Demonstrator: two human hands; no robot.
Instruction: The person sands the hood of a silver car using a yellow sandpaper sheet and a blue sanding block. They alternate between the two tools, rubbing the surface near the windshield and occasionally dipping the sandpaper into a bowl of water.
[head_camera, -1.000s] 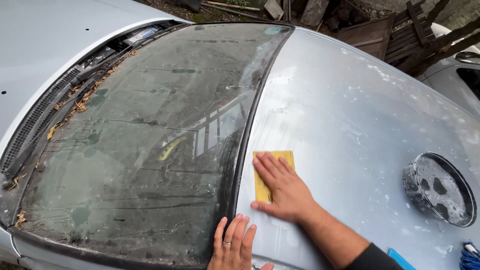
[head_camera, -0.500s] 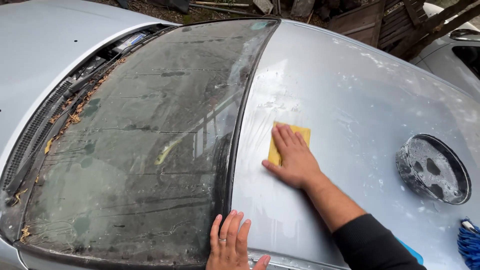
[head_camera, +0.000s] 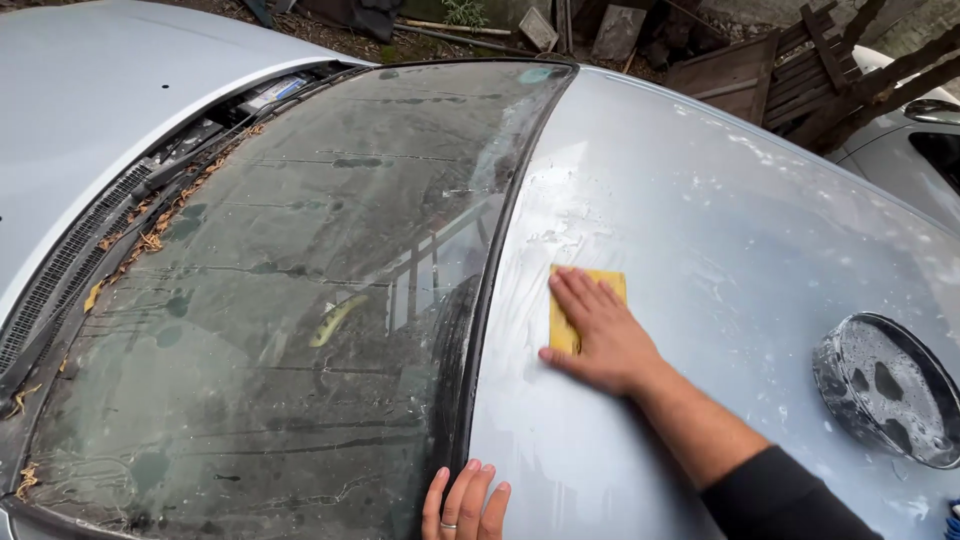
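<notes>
My right hand lies flat on a yellow sponge, pressing it against the wet, soapy silver car roof just behind the windscreen's top edge. Only the sponge's left and top margins show past my fingers. My left hand rests with fingers spread on the roof's near edge beside the windscreen; a ring sits on one finger. The dusty windscreen spreads to the left.
A round black bowl of sudsy water stands on the roof at the right. Dry leaves lie along the wipers and cowl. Wooden planks and debris are stacked beyond the car. Another vehicle is at the far right.
My right hand slid the sponge away from me along the roof, then back towards the windscreen edge. The left hand stayed at the near edge.
</notes>
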